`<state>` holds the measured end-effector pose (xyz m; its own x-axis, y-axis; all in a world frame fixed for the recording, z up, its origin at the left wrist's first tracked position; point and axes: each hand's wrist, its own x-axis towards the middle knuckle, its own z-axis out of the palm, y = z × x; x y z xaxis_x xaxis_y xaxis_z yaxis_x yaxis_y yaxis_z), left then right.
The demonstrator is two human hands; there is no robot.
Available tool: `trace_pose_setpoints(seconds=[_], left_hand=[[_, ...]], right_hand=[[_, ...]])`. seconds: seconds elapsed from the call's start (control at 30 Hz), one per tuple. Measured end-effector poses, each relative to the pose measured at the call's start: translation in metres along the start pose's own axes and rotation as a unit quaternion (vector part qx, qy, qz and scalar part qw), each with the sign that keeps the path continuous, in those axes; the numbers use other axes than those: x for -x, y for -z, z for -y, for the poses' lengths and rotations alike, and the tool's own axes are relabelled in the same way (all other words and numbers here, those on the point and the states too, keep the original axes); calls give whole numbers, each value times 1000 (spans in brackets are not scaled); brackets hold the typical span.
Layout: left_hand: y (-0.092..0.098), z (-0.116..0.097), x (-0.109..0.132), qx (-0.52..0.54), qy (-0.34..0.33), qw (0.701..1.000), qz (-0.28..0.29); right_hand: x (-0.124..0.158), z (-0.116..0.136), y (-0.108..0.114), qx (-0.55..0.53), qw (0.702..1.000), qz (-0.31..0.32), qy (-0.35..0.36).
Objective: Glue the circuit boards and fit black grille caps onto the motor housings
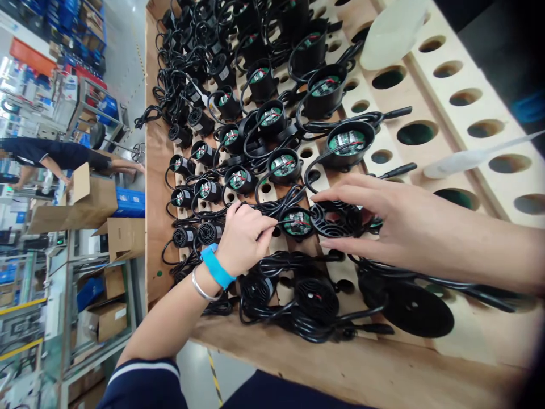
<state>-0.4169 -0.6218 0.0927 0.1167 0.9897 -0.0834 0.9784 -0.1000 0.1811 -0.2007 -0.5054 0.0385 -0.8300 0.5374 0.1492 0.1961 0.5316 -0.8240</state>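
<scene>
My left hand (244, 238), with a blue wristband and a silver bracelet, pinches a thin black cable (277, 222) beside a small round black housing (297, 222). Inside that housing a green circuit board with red wires shows. My right hand (392, 218) grips a round black cover with curved slots (336, 220) between thumb and fingers. The cover is tilted, right beside the housing; whether they touch I cannot tell. Just above my right hand sits a larger open black housing (347, 142) with its circuit board exposed.
A wooden rack (340, 363) with round holes holds rows of black housings and coiled cables. Slotted black units (317, 298) and a black disc (419, 309) lie near its front edge. A white nozzle (453, 165) and a pale bottle (389, 34) are at right. Cardboard boxes (93, 196) and another person (55, 153) are at left.
</scene>
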Motion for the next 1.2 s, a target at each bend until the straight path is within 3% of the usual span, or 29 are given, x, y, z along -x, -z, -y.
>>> trace_pose_setpoints(seconds=[0.3, 0.47, 0.73, 0.9, 1.2], left_hand=[[6, 0, -4, -107, -92, 989, 34], [9, 1, -6, -115, -97, 987, 53], [13, 0, -15, -113, -97, 983, 103], [12, 1, -18, -119, -114, 981, 104], [7, 6, -23, -88, -124, 983, 106]], right_hand=[[-8, 3, -21, 86, 993, -30, 79], [-10, 7, -28, 93, 994, -14, 58], [-19, 13, -34, 192, 977, -17, 89], [-22, 18, -36, 253, 960, -23, 121], [-24, 27, -35, 283, 953, 48, 99]])
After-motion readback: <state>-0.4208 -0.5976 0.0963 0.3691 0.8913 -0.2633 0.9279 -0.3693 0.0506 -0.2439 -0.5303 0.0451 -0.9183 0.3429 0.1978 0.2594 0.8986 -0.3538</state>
